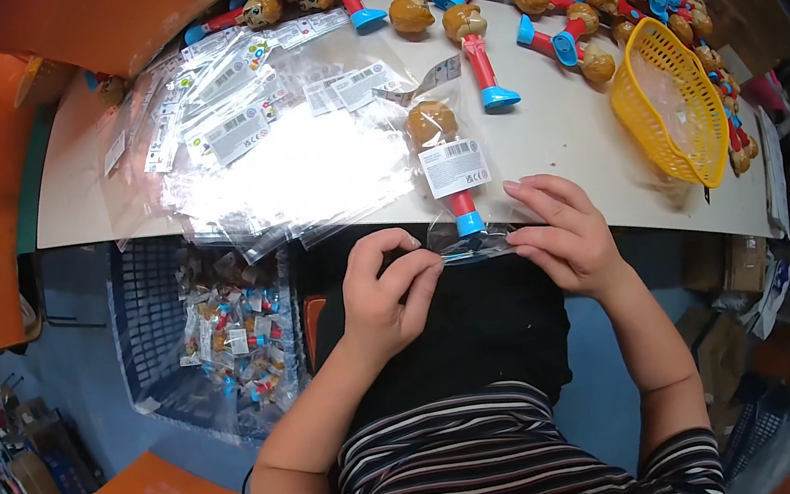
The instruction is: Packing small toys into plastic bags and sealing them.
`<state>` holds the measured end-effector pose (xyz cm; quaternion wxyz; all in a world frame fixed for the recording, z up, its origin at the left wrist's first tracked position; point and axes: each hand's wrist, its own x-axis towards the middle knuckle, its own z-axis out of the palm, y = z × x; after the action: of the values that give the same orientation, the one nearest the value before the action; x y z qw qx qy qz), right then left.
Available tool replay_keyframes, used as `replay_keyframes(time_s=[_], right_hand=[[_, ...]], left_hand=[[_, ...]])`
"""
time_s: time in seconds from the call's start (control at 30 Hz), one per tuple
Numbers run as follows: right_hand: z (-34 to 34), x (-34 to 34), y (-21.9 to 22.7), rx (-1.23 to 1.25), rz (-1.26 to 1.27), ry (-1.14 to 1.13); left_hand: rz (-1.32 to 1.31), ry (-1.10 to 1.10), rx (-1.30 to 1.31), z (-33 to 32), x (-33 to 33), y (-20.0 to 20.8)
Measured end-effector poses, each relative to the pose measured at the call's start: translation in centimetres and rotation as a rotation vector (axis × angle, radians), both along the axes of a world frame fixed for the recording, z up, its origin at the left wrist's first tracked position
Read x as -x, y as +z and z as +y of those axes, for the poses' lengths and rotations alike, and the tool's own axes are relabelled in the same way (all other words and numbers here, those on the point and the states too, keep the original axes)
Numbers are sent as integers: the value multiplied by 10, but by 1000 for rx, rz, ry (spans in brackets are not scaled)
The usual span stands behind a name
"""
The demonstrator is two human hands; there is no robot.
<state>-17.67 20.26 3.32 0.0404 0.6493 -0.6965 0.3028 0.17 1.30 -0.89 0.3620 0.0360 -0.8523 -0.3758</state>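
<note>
Bright overhead light, evenly spread. Strong white glare burns out the pile of clear plastic bags (pixel 293 165) on the table (pixel 561 138). Soft shadows lie under the table edge. The centre is sharp; fisheye bending curves straight edges, and the rim falls to black vignette.

Both hands pinching a bagged toy at the table edge

I see the left hand (pixel 386 294) and right hand (pixel 561 239) gripping the bottom of a clear plastic bag holding a brown-headed, red-stemmed, blue-based toy (pixel 447 164), next to a yellow plastic basket (pixel 670 102).
</note>
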Motion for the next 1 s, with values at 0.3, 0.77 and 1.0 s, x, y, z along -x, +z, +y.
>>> replay_keyframes(time_s=[0.3, 0.77, 1.0], right_hand=[[-4, -28, 8, -196, -915, -451], [-13, -38, 3, -26, -1410, -503], [-16, -40, -4, 75, -1455, -504]], left_hand=[[-257, -68, -972, 16, -4, 8], [-308, -61, -1455, 3, 10, 27], [-253, -61, -1285, 7, 18, 16]])
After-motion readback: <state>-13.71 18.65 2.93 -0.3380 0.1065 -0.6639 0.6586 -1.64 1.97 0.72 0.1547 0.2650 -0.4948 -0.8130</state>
